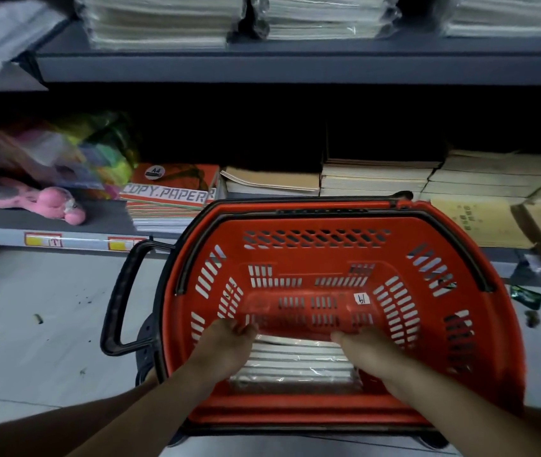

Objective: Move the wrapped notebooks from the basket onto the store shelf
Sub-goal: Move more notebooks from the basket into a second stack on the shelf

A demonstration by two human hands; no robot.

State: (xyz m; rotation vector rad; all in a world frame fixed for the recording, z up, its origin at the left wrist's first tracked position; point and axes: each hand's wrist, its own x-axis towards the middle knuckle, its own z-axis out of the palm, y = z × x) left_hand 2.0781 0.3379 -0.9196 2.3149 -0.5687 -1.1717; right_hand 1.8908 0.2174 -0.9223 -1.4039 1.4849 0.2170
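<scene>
A red plastic basket stands on the floor in front of the shelves. Inside, near its front wall, lies a plastic-wrapped pack of notebooks, white page edges showing. My left hand holds the pack's left end and my right hand holds its right end, fingers curled over the far top edge. The upper shelf carries stacks of similar wrapped notebooks.
The lower shelf holds a pink plush toy, coloured paper packs, a copy-paper ream and tan notebook stacks. The basket's black pull handle sticks out left. Small litter lies on the pale floor.
</scene>
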